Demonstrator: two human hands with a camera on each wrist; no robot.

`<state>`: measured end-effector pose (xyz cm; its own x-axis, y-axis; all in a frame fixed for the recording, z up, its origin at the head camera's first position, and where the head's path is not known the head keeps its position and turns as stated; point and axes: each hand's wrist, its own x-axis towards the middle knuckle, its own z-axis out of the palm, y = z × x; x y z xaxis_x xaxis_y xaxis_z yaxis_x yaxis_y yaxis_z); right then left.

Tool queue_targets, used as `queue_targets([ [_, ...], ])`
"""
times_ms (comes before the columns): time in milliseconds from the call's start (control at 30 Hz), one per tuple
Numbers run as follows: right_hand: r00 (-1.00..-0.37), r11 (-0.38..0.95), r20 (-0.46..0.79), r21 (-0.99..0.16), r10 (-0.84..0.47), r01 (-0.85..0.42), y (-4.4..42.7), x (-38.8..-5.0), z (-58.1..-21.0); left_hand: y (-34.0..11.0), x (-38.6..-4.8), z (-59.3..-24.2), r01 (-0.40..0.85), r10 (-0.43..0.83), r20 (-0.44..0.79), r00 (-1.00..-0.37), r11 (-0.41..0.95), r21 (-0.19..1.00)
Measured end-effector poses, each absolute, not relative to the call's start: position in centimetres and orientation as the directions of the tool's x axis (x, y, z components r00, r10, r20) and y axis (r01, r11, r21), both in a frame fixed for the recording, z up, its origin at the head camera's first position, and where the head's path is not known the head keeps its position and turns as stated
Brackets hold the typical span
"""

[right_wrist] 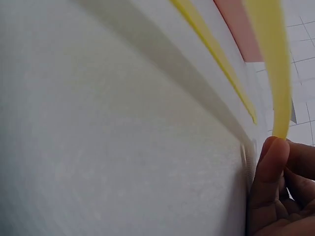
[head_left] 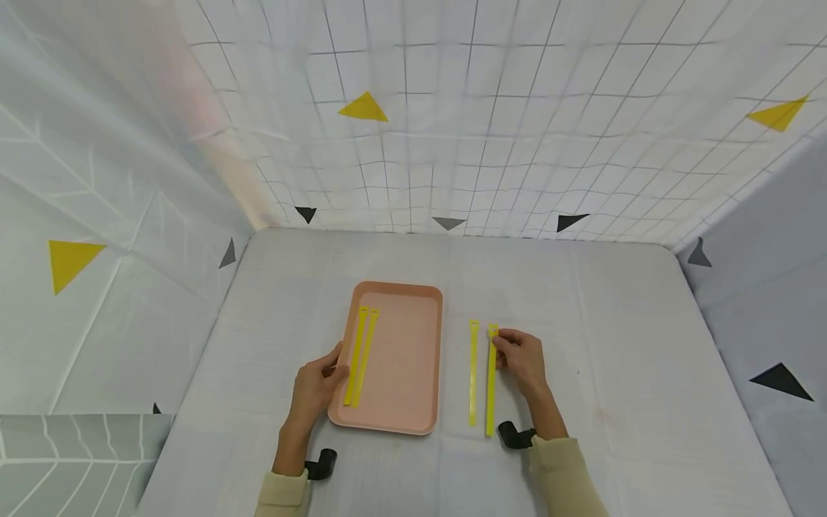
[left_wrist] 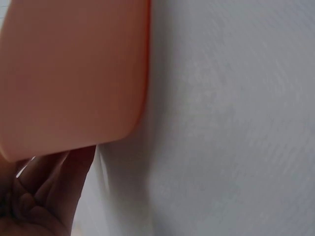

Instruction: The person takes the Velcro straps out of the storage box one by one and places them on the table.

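At its lower left side, a pink rectangular tray [head_left: 403, 359] is gripped by my left hand [head_left: 314, 386], thumb over the rim and fingers beneath. Two yellow slotted straps [head_left: 355, 359] lie side by side along the tray's left part. My right hand [head_left: 523, 359] pinches another yellow strap [head_left: 490, 391] near its slotted head, between thumb and fingers. The right wrist view shows this strap [right_wrist: 276, 69] raised off the table, casting a shadow. Just left of it, a further yellow strap [head_left: 473, 380] lies on the table. The left wrist view shows the tray's outer wall [left_wrist: 74, 73].
A white cloth covers the table [head_left: 633, 345]. Fabric walls with grid lines and triangles [head_left: 364, 108] enclose the back and sides. Black wrist camera mounts [head_left: 515, 435] stick out at both wrists.
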<state>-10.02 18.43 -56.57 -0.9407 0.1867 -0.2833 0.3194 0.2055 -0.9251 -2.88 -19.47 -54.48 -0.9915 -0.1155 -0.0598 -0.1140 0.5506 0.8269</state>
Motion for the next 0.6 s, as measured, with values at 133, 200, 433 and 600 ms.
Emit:
queue_targets([
  [133,-0.946,0.227,-0.27,-0.924,0.179,0.307,18.39,-10.09,-56.61,-19.42,-2.83,-54.41,-0.115,-0.118,-0.06,-0.991,0.548,0.829],
  [200,-0.95,0.23,-0.262,-0.927,0.171,0.297,18.3,-10.11,-56.49,-19.41,-2.84,-54.41,-0.116,-0.12,-0.06,-0.991,0.547,0.829],
  [433,-0.953,0.222,-0.25,-0.933,0.17,0.284,18.05,-10.25,-56.31,-19.41,-2.81,-54.51,-0.106,-0.119,-0.049,-0.992,0.547,0.83],
  [600,-0.958,0.275,-0.226,-0.923,0.175,0.268,17.97,-10.42,-56.5,-19.45,-2.79,-54.54,-0.11,-0.116,-0.055,-0.992,0.55,0.828],
])
